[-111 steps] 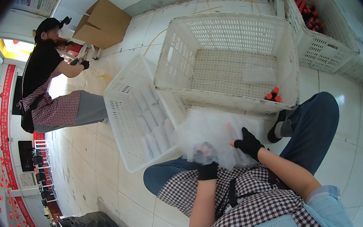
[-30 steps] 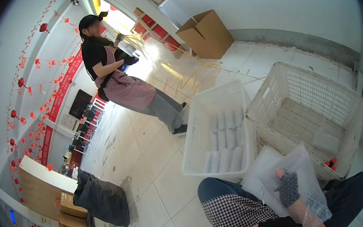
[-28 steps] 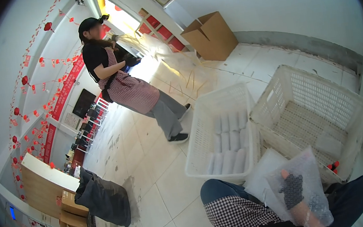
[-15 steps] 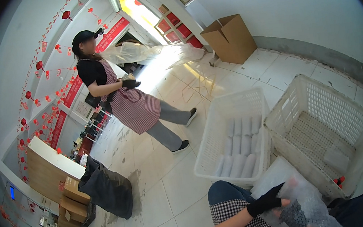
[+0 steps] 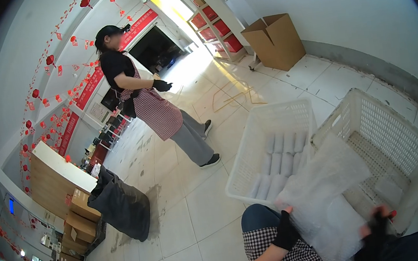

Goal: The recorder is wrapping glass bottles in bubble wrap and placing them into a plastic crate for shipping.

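The white tiled floor [image 5: 193, 210] is the biggest thing here, and most of it lies open: a broad bare stretch runs from the seated person's knees out to the bright doorway at the back. Along the left wall stands a pale wooden counter [image 5: 61, 182] with cardboard boxes stacked at its near end, and a dark sack [image 5: 122, 206] slumps on the tiles just beside them, narrowing the way on that side. A co-worker in a checked apron [image 5: 157, 111] stands mid-floor, well apart from the seated person.

To the right, a large white slatted crate [image 5: 393, 139] sits tilted, its near rim touching a shallower white crate [image 5: 273, 143] that holds rows of pale rolls. Their edges close in the floor in front of the knees. An open cardboard box [image 5: 276, 39] stands by the far wall.

The clear plastic bag [image 5: 326, 194] is held up over the lap, its top reaching across the corner where the two crates meet. The left hand [image 5: 285, 230], in a dark glove, pinches the bag's left edge. The right hand [image 5: 374, 225], also gloved, grips its lower right edge, close to the big crate's rim.
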`<state>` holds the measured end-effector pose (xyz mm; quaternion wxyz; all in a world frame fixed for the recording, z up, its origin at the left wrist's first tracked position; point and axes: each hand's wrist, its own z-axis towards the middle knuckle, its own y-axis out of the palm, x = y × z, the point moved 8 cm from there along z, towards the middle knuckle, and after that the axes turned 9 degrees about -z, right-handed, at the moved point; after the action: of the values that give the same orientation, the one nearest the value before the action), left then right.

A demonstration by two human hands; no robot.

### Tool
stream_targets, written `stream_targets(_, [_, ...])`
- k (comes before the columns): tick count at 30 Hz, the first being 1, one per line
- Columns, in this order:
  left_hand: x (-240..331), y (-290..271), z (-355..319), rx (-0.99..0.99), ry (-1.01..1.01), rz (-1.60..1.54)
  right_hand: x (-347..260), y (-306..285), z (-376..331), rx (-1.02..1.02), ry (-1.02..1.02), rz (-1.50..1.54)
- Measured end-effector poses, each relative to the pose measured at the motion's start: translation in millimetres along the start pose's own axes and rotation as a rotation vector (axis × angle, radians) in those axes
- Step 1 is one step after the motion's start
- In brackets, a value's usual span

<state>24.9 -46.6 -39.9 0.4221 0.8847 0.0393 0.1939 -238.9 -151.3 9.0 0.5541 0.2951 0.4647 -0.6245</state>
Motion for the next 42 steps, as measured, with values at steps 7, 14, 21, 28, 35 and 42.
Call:
stream_targets(7, [-27, 26, -25, -0.368, 0.058, 0.675, -16, 56, -36, -0.157, 0.745, 0.446])
stream_targets(14, [24, 64, -42, -0.237, 0.261, 1.201, -66, 53, -3, -0.233, 0.121, -0.178])
stream_targets(21, [12, 78, -75, -0.332, 0.831, 1.316, -11, 49, -11, 0.056, 0.839, 0.539])
stream_targets(28, [6, 47, -43, -0.160, 0.208, 1.105, -50, 41, -4, -0.039, 0.389, 0.022])
stream_targets(35, [21, 60, -68, -0.241, 0.828, 1.299, -21, 32, 7, -0.164, 0.367, -0.322])
stream_targets(42, [33, 32, -52, -0.077, 0.590, 1.216, -23, 58, 12, -0.369, 0.296, 0.359])
